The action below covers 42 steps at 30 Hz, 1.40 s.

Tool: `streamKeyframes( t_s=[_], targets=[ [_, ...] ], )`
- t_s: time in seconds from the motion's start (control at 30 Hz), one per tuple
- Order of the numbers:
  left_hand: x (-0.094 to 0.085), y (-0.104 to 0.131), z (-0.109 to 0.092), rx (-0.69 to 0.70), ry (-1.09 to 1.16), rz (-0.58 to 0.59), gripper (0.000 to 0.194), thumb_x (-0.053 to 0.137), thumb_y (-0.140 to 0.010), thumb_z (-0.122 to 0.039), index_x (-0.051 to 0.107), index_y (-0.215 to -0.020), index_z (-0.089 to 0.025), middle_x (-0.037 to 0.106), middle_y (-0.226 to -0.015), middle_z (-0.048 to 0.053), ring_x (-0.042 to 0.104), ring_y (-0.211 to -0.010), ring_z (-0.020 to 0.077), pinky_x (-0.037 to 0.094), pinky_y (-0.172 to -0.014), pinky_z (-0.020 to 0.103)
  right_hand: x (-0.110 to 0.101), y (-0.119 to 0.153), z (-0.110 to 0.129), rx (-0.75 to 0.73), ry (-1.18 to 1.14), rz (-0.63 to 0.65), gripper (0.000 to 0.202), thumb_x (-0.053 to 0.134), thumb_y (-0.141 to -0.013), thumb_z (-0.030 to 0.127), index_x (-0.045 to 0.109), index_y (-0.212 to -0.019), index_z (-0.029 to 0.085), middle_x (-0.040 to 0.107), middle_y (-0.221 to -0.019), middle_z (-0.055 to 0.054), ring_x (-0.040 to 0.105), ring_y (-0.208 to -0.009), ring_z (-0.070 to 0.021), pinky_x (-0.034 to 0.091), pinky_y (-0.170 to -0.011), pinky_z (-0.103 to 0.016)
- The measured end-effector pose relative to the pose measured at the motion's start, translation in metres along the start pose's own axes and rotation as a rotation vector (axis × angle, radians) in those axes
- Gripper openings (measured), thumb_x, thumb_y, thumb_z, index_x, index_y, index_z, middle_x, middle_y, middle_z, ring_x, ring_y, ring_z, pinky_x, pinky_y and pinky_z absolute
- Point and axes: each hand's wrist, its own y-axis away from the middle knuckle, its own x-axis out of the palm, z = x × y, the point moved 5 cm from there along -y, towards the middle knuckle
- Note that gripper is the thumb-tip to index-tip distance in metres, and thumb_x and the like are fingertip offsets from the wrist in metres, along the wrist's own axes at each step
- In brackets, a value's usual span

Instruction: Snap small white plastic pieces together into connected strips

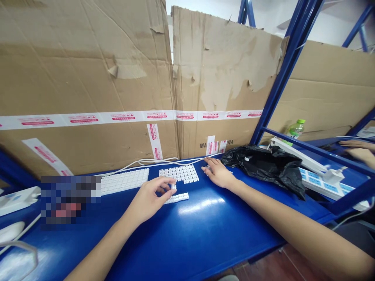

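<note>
My left hand (151, 198) is closed in a pinch, thumb and forefinger on a small white block (174, 187). Just below the fingertips lies a short row of similar white blocks (179, 198), partly covered by the hand. Behind it, small white blocks stand in a tight grid (179, 173) with an uneven front edge. My right hand (218, 172) rests palm down to the right of the grid, its fingers spread. Bits of something pale show under and beside those fingers, mostly hidden. To the left is a white keyboard (125, 181).
Blue tabletop (187, 238) backed by cardboard (117, 78). A white cable (158, 160) runs along the back. On the right are a black plastic bag (263, 164), power strip (319, 180), bottle (295, 130) and blue post (281, 74). Another person's hand (359, 151) shows far right.
</note>
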Motion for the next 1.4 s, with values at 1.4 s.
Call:
streamKeyframes(
  t_s=[1.4],
  targets=[
    [0.005, 0.002, 0.01, 0.03, 0.232, -0.134, 0.034, 0.082, -0.094, -0.038, 0.078, -0.125, -0.026, 0.084, -0.115, 0.007, 0.083, -0.097, 0.0244, 0.071, -0.091, 0.041, -0.002, 0.0, 0.11, -0.126, -1.333, 0.148, 0.027, 0.093, -0.085, 0.036, 0.075, -0.095, 0.02, 0.081, -0.097, -0.003, 0.079, -0.094, -0.0172, 0.062, -0.093, -0.034]
  ],
)
